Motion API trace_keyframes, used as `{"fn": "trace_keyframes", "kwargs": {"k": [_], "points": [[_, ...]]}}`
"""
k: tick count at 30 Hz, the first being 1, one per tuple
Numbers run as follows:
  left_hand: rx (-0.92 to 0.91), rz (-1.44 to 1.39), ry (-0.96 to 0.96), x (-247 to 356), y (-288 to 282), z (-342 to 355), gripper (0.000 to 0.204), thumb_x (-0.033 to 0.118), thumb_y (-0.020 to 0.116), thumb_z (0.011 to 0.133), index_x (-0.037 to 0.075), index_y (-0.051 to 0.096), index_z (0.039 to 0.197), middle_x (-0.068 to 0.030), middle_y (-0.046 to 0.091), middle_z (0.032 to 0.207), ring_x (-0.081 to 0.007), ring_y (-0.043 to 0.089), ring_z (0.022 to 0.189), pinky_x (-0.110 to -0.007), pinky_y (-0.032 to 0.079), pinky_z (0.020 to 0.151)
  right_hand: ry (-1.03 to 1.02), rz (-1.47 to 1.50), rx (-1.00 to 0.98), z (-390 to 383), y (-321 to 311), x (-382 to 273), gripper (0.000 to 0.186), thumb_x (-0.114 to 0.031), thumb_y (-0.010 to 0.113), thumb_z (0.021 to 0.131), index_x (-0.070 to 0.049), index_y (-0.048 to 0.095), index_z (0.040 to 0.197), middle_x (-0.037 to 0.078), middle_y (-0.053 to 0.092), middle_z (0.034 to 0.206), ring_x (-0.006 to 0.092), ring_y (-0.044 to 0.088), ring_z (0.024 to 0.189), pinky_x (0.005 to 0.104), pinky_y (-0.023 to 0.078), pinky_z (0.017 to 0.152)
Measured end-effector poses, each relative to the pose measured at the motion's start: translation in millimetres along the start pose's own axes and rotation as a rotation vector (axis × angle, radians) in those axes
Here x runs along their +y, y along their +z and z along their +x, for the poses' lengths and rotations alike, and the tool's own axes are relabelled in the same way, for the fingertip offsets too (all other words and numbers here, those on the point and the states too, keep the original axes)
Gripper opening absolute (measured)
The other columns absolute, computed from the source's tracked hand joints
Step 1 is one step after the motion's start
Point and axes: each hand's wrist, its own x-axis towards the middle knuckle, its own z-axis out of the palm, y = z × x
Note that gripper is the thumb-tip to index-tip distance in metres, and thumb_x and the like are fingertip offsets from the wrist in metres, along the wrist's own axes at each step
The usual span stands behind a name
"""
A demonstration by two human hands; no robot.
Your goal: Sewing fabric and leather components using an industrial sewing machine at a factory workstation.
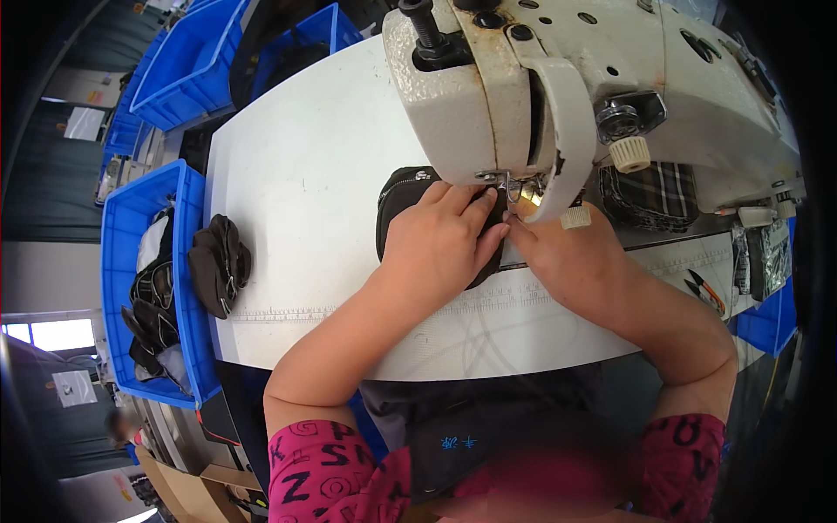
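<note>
A black zippered fabric pouch lies on the white table under the presser foot of a cream-coloured sewing machine. My left hand lies flat on top of the pouch, fingers pointing at the needle area. My right hand presses the pouch's right edge just beside the foot, with a bandage wrapped on one finger. Most of the pouch is hidden under my hands.
A heap of black fabric pieces sits at the left of the white table. A blue bin at the left holds more pieces. Plaid fabric lies behind the machine; snips rest at the right.
</note>
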Motion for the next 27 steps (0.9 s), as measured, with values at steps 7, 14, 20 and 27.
{"fn": "trace_keyframes", "kwargs": {"k": [7,14,20,27], "points": [[-0.278,-0.176,0.047,-11.1,-24.6,-9.7,0.077,0.033,0.086,0.074,0.008,0.057,0.141,-0.0147,0.054,0.143,-0.0376,0.050,0.135,-0.043,0.051,0.105,0.024,-0.009,0.077,-2.4,0.5,-0.5,0.027,-0.005,0.062,0.086,0.003,0.070,0.110,0.010,0.066,0.093,0.0279,0.070,0.086,0.0396,0.056,0.069],[-0.325,-0.433,-0.011,-25.8,-34.4,-7.0,0.067,0.021,0.073,0.081,0.010,0.053,0.144,-0.0209,0.063,0.134,-0.0406,0.060,0.123,-0.045,0.051,0.102,-0.044,0.115,-0.057,-2.8,-1.9,-6.7,0.025,-0.011,0.067,0.082,-0.005,0.070,0.106,0.008,0.066,0.086,0.0242,0.070,0.076,0.0399,0.055,0.060],[-0.278,-0.433,-0.035,-28.2,-31.9,-6.1,0.058,0.024,0.065,0.087,0.007,0.054,0.141,-0.0220,0.070,0.117,-0.0415,0.067,0.107,-0.046,0.055,0.091,-0.036,-0.222,-0.021,3.1,42.5,13.1,0.036,-0.026,0.072,0.089,-0.013,0.068,0.123,0.003,0.067,0.099,0.0165,0.066,0.098,0.0460,0.058,0.068],[-0.151,-0.244,-0.103,1.6,-24.9,-7.6,0.060,0.020,0.080,0.076,0.007,0.059,0.131,-0.0143,0.070,0.119,-0.0364,0.069,0.104,-0.043,0.057,0.083,-0.050,-0.055,0.372,10.5,16.9,2.9,0.024,-0.013,0.069,0.076,-0.007,0.061,0.099,0.002,0.060,0.075,0.0201,0.066,0.070,0.0360,0.051,0.056]]}}
